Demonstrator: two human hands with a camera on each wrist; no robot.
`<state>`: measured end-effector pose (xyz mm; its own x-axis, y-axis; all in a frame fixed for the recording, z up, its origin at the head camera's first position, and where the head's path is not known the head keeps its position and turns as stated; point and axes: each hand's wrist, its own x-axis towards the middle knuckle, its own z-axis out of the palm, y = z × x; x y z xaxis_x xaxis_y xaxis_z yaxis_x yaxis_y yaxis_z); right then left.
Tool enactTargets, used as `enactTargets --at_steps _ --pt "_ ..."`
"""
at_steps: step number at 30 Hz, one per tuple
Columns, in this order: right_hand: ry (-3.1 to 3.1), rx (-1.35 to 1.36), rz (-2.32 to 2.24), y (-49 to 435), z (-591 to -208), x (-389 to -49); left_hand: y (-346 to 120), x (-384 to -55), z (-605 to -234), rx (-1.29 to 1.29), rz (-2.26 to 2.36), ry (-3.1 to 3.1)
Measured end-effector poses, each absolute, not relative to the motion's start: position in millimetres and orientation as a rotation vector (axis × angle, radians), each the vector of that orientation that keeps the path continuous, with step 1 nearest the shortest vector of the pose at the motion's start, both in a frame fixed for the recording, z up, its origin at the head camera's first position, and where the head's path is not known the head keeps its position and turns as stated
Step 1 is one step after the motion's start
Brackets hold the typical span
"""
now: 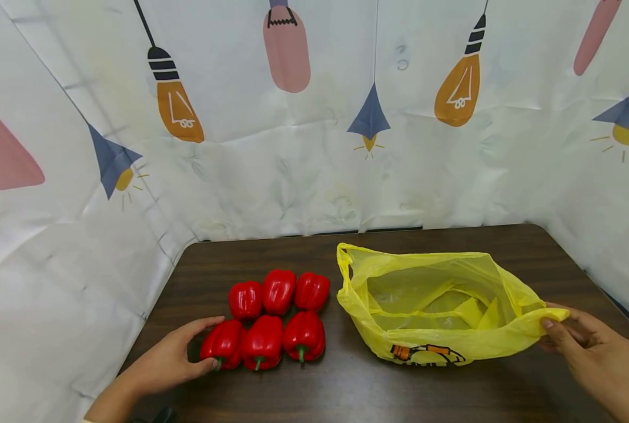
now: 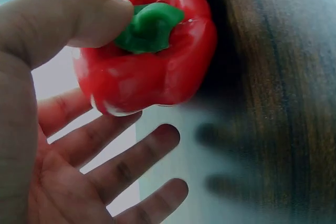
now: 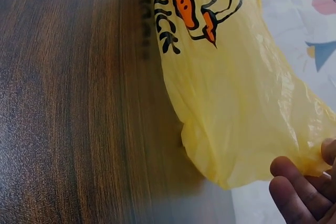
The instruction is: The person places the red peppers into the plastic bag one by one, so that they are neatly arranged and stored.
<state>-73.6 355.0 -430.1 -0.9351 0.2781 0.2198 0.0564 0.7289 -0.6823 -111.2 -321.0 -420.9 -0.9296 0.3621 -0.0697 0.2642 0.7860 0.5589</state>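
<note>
My left hand spans a red bell pepper at the left end of the near row, thumb by its green stem and index finger at its far end. In the left wrist view the thumb lies against the pepper's stem, while the other fingers spread below. A yellow plastic bag with its mouth spread open sits on the right. My right hand pinches the bag's right end between thumb and fingers, pulling that corner outward. The bag's printed front shows in the right wrist view.
More red peppers sit close together: a middle one and a right one in the near row, and a far row behind. All stand on a dark wooden table. A patterned white cloth hangs behind.
</note>
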Motion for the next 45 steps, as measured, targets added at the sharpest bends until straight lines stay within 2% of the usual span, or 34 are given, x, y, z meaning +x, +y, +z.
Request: enactTargets --at_steps 17,29,39,45 --pt "-2.691 -0.375 1.042 356.2 -427.1 -76.4 -329.5 -117.0 -421.9 0.508 1.007 2.690" --pt "-2.692 -0.355 1.034 355.0 -427.8 -76.9 -332.7 -116.0 -422.0 0.497 1.193 2.512" --pt "-2.664 -0.344 1.039 354.0 -429.6 -76.4 -334.2 -111.6 -412.3 0.510 1.062 2.726" --pt "-2.638 -0.312 1.059 353.2 -430.6 -75.4 -331.7 -110.7 -401.0 0.550 1.132 2.786"
